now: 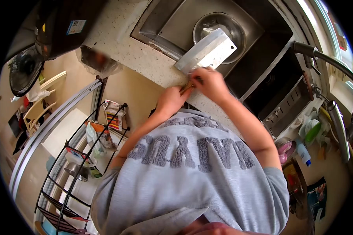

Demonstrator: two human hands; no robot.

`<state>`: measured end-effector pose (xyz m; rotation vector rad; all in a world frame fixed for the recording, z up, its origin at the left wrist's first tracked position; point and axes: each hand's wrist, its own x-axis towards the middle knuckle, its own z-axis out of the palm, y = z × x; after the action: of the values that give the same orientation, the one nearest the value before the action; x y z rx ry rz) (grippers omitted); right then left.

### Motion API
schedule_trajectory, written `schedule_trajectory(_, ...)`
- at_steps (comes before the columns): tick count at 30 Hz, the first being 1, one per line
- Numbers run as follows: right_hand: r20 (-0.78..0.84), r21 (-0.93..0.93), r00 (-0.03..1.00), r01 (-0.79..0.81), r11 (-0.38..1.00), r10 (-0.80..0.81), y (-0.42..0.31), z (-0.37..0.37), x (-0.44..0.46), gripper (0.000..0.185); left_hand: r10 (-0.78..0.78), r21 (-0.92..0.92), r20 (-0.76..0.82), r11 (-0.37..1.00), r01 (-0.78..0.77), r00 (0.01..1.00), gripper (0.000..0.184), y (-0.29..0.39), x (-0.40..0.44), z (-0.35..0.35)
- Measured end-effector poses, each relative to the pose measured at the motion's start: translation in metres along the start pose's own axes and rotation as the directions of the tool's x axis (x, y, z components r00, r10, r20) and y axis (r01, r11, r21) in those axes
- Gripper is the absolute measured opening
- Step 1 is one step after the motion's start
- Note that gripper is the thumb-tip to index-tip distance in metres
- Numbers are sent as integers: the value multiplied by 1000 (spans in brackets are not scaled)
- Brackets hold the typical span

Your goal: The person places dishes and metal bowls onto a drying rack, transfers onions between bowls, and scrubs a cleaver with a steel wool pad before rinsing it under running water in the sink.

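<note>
A cleaver (207,51) with a broad silvery blade and a hole near its far corner is held over the counter edge, its blade reaching across the sink rim. My left hand (171,101) is closed round its brownish handle (186,87). Fingers curled, my right hand (211,83) touches the cleaver where handle and blade meet; whether it grips the cleaver or something small there is hidden. Beyond the blade, a round metal basin (239,35) sits in the sink (176,19), with a pale scrap (209,29) inside, partly covered by the blade.
The speckled counter (145,58) runs along the sink. A faucet (321,55) arches at the right, near bottles and cloths. A black wire rack (68,192) with pots and packets stands at lower left. A fan (25,72) and a sliding door track (47,137) are farther left.
</note>
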<state>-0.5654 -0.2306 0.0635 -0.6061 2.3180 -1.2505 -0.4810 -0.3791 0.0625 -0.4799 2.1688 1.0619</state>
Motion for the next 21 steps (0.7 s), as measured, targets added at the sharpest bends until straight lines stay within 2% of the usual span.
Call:
schedule_trajectory(2, 14, 22, 1000, 13, 1000, -13, 13, -17, -10, 12, 32, -50, 1, 998, -32, 999, 41, -7, 5, 4)
schedule_trajectory(4, -25, -51, 996, 82, 995, -83, -2, -4, -2, 13, 34, -92, 20, 995, -32, 999, 41, 0, 1, -2)
schedule_trajectory(5, -75, -19, 995, 59, 998, -60, -11, 3, 5, 13, 27, -90, -3, 996, -27, 1000, 42, -3, 2, 0)
schedule_trajectory(8, -30, -29, 998, 46, 999, -47, 2, -5, -5, 13, 1, -105, -6, 995, -2, 1000, 42, -3, 0, 0)
schedule_trajectory(9, -22, -11, 1000, -9, 1000, 9, 3, -10, -9, 13, 49, -93, -21, 994, -51, 999, 42, -3, 1, 1)
schedule_trajectory(12, -13, -73, 1000, 2, 997, -3, -14, 2, 9, 12, -56, -89, 99, 994, 65, 994, 43, 9, 0, -8)
schedule_trajectory(13, -13, -25, 999, 44, 999, -44, -15, 9, 16, 11, -42, -135, 70, 990, 51, 997, 43, 10, -3, -8)
schedule_trajectory(16, 3, -4, 999, -33, 999, 33, -1, -1, 2, 13, -61, -107, 75, 992, 69, 995, 42, 7, -2, -5)
schedule_trajectory(17, 20, 38, 999, -46, 998, 46, 7, -8, -5, 10, -46, -150, 49, 987, 53, 998, 42, 6, -2, -2)
schedule_trajectory(20, -91, 27, 995, -45, 999, 47, -12, 12, 6, 11, 2, -145, 41, 989, 4, 999, 42, 5, 0, -2)
schedule_trajectory(21, -180, 38, 981, 76, 996, -68, -9, 26, 14, 12, 4, -174, 41, 985, 4, 999, 41, 7, -2, -3)
